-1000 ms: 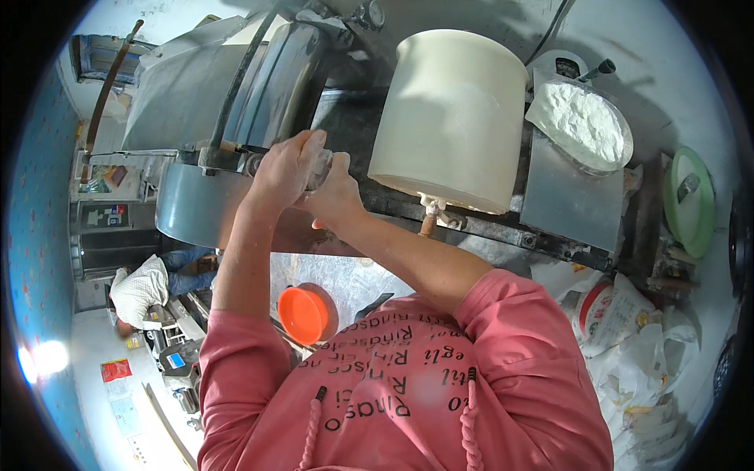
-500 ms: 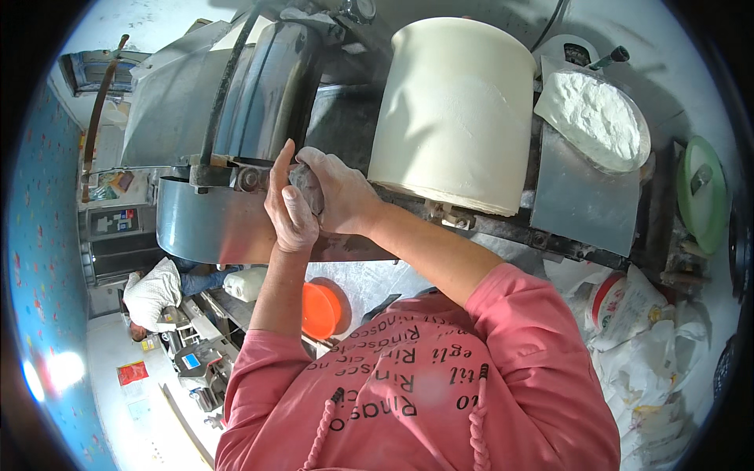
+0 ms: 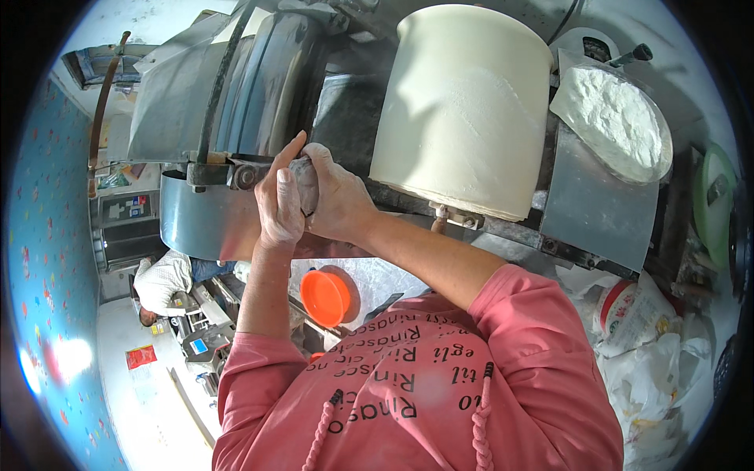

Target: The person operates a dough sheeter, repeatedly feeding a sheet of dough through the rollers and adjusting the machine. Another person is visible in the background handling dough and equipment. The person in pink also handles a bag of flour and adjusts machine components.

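Note:
My hands are together in front of a roller machine, at the near end of its steel roller (image 3: 271,86). The right hand (image 3: 342,192) is curled round a grey, flour-dusted rounded piece that looks like a knob (image 3: 305,182); its lower part is hidden. My left hand (image 3: 281,204) lies along the other side of it, fingers stretched out and pointing away, palm toward the knob. Flour whitens both hands. Right of them rests a big, pale roll of dough sheet (image 3: 463,114), wound thick, its near end above a metal bracket (image 3: 455,216).
A pan of flour (image 3: 616,118) rests on a metal plate (image 3: 601,196) at the right. A curved steel guard (image 3: 208,220) sits below the roller. An orange basin (image 3: 324,298) and plastic bags (image 3: 644,377) lie lower down. Another person (image 3: 165,282) is at far left.
The view has shifted a little, so the dough roll and flour pan appear farther right. Both hands stay at the knob; the left-hand fingers lean slightly more to the right.

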Tool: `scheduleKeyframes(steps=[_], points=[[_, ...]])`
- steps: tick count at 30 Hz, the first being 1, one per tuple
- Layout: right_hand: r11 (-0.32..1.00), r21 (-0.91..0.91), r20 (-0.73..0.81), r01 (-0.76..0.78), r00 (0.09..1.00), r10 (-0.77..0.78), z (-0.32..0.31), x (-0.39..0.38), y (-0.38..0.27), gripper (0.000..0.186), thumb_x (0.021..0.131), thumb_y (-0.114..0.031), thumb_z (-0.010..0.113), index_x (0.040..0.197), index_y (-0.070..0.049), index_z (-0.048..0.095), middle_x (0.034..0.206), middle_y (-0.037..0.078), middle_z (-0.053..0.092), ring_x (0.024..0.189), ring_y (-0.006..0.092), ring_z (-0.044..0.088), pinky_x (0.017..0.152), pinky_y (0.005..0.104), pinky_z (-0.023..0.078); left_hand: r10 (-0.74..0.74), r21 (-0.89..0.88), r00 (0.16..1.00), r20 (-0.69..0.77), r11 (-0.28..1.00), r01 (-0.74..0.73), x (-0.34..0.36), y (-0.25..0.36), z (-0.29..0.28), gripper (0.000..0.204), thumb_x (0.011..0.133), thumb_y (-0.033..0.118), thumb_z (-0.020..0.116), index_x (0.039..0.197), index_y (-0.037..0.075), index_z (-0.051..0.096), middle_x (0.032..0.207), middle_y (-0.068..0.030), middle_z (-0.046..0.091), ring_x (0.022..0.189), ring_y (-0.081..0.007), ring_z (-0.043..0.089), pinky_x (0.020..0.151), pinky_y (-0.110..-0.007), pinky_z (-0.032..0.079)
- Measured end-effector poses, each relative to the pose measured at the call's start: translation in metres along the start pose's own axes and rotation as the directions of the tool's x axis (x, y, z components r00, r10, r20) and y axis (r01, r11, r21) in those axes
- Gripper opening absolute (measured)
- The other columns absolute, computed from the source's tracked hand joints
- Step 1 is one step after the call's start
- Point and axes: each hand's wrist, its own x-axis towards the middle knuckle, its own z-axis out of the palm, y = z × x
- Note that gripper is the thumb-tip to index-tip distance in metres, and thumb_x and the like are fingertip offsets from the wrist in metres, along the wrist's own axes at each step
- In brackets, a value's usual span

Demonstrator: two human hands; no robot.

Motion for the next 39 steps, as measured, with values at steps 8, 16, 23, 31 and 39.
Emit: scheduleKeyframes(steps=[8, 16, 23, 31, 39], points=[[0.996, -0.001, 0.028, -0.091, 0.995, 0.091, 0.000, -0.001, -0.002, 0.080, 0.062, -0.015, 0.070, 0.127, -0.007, 0.024, 0.097, 0.026, 0.056, 0.092, 0.0433, 0.056, 0.079, 0.0474, 0.046, -0.130, -0.066, 0.991, 0.040, 0.989, 0.133, 0.002, 0.007, 0.000, 0.071, 0.091, 0.057, 0.032, 0.126, -0.003, 0.049, 0.106, -0.0138, 0.062, 0.099, -0.0180, 0.057, 0.089, -0.030, 0.043], [0.995, 0.020, 0.037, -0.098, 0.995, 0.098, -0.001, -0.001, -0.005, 0.076, 0.063, -0.015, 0.070, 0.124, -0.007, 0.026, 0.094, 0.026, 0.056, 0.091, 0.0437, 0.056, 0.077, 0.0488, 0.046, -0.138, -0.185, 0.988, 0.062, 0.972, 0.148, 0.001, 0.010, 0.001, 0.069, 0.093, 0.051, 0.039, 0.129, -0.006, 0.043, 0.098, -0.0085, 0.062, 0.088, -0.0109, 0.055, 0.081, -0.025, 0.044], [0.993, 0.017, 0.019, -0.114, 0.993, 0.114, 0.000, -0.003, -0.007, 0.073, 0.065, -0.020, 0.070, 0.123, -0.008, 0.026, 0.093, 0.026, 0.056, 0.088, 0.0444, 0.056, 0.077, 0.0497, 0.046, -0.147, -0.113, 0.986, 0.082, 0.981, 0.156, 0.000, 0.005, -0.005, 0.066, 0.094, 0.050, 0.038, 0.129, -0.005, 0.044, 0.096, -0.0074, 0.062, 0.086, -0.0110, 0.055, 0.081, -0.025, 0.044], [0.984, 0.024, 0.031, -0.177, 0.984, 0.176, -0.003, 0.000, -0.013, 0.074, 0.067, -0.023, 0.070, 0.124, -0.009, 0.026, 0.098, 0.026, 0.056, 0.092, 0.0436, 0.056, 0.079, 0.0494, 0.046, -0.145, -0.088, 0.986, 0.088, 0.984, 0.152, 0.004, 0.014, -0.003, 0.063, 0.095, 0.048, 0.036, 0.128, -0.005, 0.046, 0.099, -0.0083, 0.061, 0.089, -0.0119, 0.055, 0.082, -0.025, 0.043], [0.937, -0.278, 0.090, 0.212, 0.977, -0.194, -0.006, -0.002, -0.017, 0.088, 0.069, -0.033, 0.070, 0.134, 0.002, 0.021, 0.128, 0.026, 0.035, 0.117, 0.0438, 0.035, 0.098, 0.0486, 0.031, 0.373, 0.426, 0.927, -0.030, 0.844, -0.326, -0.001, 0.040, -0.047, 0.061, 0.088, 0.042, 0.049, 0.127, -0.004, 0.045, 0.105, -0.0191, 0.059, 0.094, -0.0317, 0.059, 0.084, -0.039, 0.044]])
